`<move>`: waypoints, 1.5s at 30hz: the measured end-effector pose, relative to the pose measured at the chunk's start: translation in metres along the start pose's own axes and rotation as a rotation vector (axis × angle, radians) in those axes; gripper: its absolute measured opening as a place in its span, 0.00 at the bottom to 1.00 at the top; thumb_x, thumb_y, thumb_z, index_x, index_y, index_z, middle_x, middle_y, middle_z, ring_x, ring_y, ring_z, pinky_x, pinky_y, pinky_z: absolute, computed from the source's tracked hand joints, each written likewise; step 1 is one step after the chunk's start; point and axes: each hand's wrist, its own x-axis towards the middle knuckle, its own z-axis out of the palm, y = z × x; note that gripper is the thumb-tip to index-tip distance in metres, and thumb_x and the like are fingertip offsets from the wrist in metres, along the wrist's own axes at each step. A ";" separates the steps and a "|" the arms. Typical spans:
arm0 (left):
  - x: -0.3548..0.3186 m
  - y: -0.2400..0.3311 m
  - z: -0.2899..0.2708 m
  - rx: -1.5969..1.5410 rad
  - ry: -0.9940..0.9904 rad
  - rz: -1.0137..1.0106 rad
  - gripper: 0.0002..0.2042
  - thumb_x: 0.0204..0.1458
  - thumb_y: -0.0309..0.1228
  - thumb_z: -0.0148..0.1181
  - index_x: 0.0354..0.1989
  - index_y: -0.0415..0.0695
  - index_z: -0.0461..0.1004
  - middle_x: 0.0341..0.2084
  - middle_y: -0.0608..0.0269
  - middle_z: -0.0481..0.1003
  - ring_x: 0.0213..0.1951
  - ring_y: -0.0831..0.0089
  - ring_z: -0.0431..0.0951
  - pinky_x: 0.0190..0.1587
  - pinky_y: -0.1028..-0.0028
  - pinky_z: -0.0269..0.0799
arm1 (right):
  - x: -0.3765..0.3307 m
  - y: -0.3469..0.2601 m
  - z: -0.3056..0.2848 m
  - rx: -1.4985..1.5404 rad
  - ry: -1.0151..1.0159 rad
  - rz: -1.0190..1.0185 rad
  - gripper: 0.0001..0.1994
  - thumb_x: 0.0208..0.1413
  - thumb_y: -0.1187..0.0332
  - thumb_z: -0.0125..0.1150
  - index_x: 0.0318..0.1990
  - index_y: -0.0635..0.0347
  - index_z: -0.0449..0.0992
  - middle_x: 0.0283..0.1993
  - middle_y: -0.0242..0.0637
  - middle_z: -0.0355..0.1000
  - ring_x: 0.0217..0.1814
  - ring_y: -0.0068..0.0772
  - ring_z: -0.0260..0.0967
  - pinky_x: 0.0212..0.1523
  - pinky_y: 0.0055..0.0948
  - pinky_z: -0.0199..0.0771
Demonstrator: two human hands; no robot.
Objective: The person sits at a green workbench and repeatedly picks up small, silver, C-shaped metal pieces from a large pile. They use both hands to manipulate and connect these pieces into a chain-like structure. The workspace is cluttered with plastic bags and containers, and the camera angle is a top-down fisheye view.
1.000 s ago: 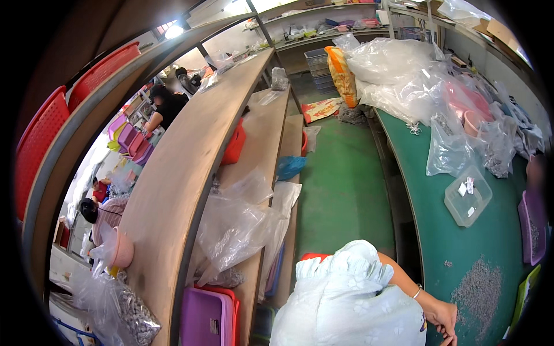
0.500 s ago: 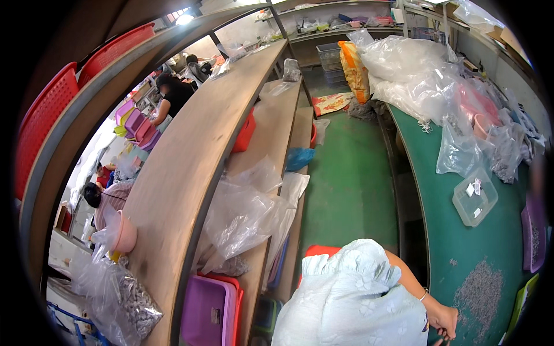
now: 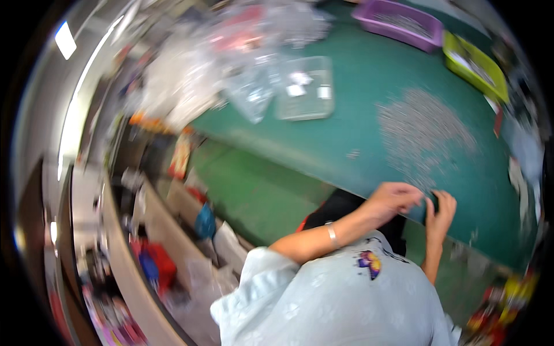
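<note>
My left hand (image 3: pixel 399 197) is over the near edge of the green tabletop (image 3: pixel 259 138), its fingers bent and pressed together. Motion blur hides whatever small thing may be in them. Just to its right is my right hand (image 3: pixel 441 212), fingers curved and thumb apart, with nothing visible between them. The fingertips of both hands point toward each other and come close. Beyond them spreads a loose pile of small thin grey pieces (image 3: pixel 424 130), each too small to name. A tiny cluster of similar pieces (image 3: pixel 353 154) lies to the left of the pile.
A clear plastic tub (image 3: pixel 323 109) with white bits inside stands left of the pile. Purple (image 3: pixel 398 38) and yellow-green (image 3: pixel 490 86) baskets sit at the far right. Plastic bags (image 3: pixel 184 75) heap up at the left. Wooden shelves (image 3: pixel 124 248) line the aisle's other side.
My view has swung right from the shelves and aisle toward the green table. Both hands now show above the table edge; before, only one showed, at the lower right.
</note>
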 end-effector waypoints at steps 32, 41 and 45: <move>0.020 0.010 0.030 0.265 -0.115 0.145 0.08 0.46 0.15 0.55 0.35 0.34 0.73 0.29 0.67 0.69 0.28 0.85 0.64 0.31 0.84 0.61 | 0.013 -0.059 -0.045 0.854 0.097 0.442 0.09 0.41 0.87 0.58 0.33 0.71 0.72 0.31 0.41 0.73 0.33 0.26 0.65 0.32 0.21 0.62; 0.012 0.010 0.031 0.354 -0.185 0.176 0.06 0.45 0.15 0.56 0.33 0.34 0.74 0.31 0.60 0.72 0.30 0.80 0.67 0.33 0.81 0.62 | 0.002 -0.065 -0.055 0.846 0.131 0.413 0.09 0.39 0.86 0.61 0.30 0.71 0.73 0.29 0.42 0.72 0.31 0.26 0.65 0.31 0.21 0.63; 0.008 0.013 0.036 0.336 -0.198 0.160 0.06 0.45 0.15 0.56 0.32 0.33 0.73 0.31 0.59 0.72 0.32 0.79 0.68 0.33 0.80 0.62 | 0.002 -0.066 -0.059 0.809 0.125 0.340 0.08 0.38 0.84 0.62 0.30 0.70 0.73 0.28 0.41 0.72 0.32 0.28 0.65 0.32 0.22 0.63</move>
